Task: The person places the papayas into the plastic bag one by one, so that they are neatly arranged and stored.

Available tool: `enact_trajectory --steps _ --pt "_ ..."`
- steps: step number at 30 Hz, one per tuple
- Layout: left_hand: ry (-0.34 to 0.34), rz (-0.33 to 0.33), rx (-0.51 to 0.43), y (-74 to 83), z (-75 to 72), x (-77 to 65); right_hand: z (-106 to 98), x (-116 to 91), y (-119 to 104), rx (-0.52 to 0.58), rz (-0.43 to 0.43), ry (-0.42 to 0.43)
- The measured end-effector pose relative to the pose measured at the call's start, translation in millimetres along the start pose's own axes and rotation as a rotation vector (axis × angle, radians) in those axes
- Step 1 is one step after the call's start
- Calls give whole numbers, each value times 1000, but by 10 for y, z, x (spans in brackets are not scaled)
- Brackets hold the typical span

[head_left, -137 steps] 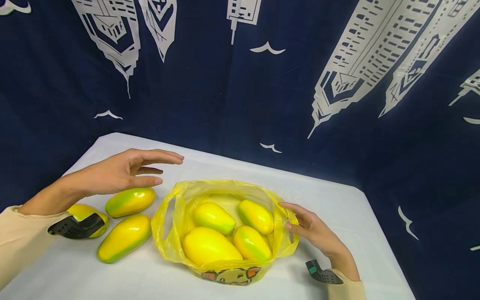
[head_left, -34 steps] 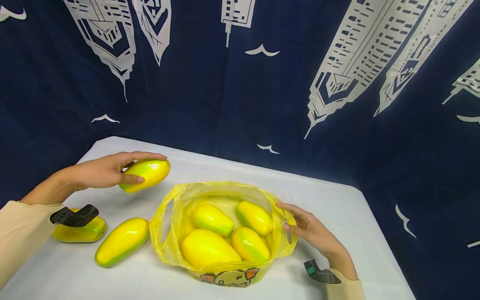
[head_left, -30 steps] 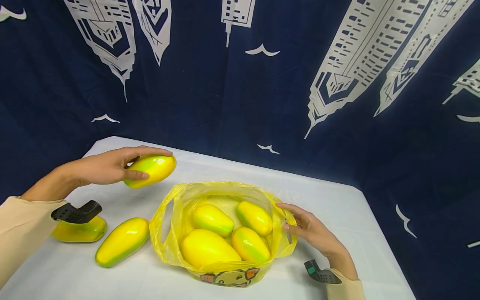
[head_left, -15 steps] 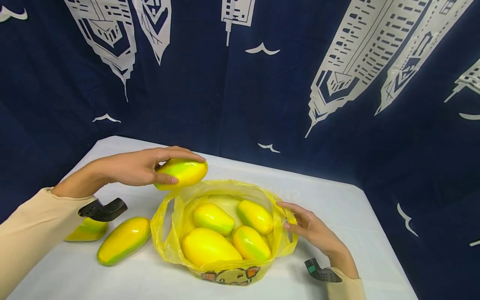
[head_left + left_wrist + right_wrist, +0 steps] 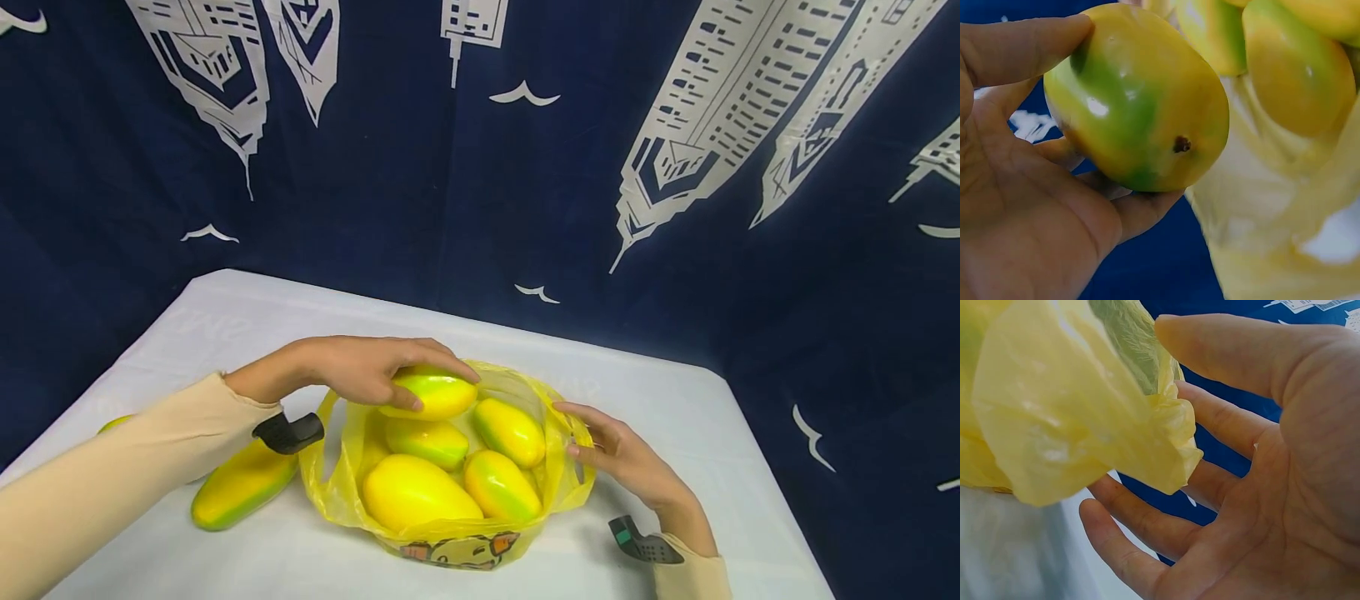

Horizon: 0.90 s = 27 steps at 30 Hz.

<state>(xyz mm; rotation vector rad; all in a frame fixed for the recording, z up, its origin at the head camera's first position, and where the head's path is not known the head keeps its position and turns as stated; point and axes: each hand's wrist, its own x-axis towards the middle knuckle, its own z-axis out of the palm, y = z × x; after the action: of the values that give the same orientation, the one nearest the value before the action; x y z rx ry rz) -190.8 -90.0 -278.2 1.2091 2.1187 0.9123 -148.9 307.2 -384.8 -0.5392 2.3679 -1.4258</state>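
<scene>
My left hand [image 5: 367,367] grips a yellow-green mango [image 5: 442,393] above the mouth of a yellow plastic bag [image 5: 457,552]. In the left wrist view, thumb and fingers hold that mango [image 5: 1141,106] from opposite sides, its dark stem end facing the camera. Several mangoes [image 5: 420,493] lie inside the bag, which stands with its mouth spread wide. At the bag's right handle, my right hand [image 5: 630,462] holds the edge lightly between thumb and fingers. The right wrist view has the crumpled handle [image 5: 1160,437] between them, with some fingertips hidden behind the plastic.
One mango [image 5: 243,492] lies on the white table [image 5: 585,575] left of the bag, partly under my left forearm. Another [image 5: 116,422] shows only its edge behind the sleeve. A dark blue printed cloth [image 5: 420,192] hangs behind the table.
My left hand took a mango from the table's left side, lifted it and carried it right until it hangs over the bag. My right hand stays at the bag's edge.
</scene>
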Motion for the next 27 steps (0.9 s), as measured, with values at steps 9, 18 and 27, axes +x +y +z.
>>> enact_trajectory --steps 9,18,27 --pt "-58 -17 46 -63 126 319 16 14 2 27 -23 -11" --pt "-63 -54 111 -158 211 499 21 16 6 26 -21 -19" --pt "-10 -103 189 -211 226 563 23 16 11 18 -17 -11"
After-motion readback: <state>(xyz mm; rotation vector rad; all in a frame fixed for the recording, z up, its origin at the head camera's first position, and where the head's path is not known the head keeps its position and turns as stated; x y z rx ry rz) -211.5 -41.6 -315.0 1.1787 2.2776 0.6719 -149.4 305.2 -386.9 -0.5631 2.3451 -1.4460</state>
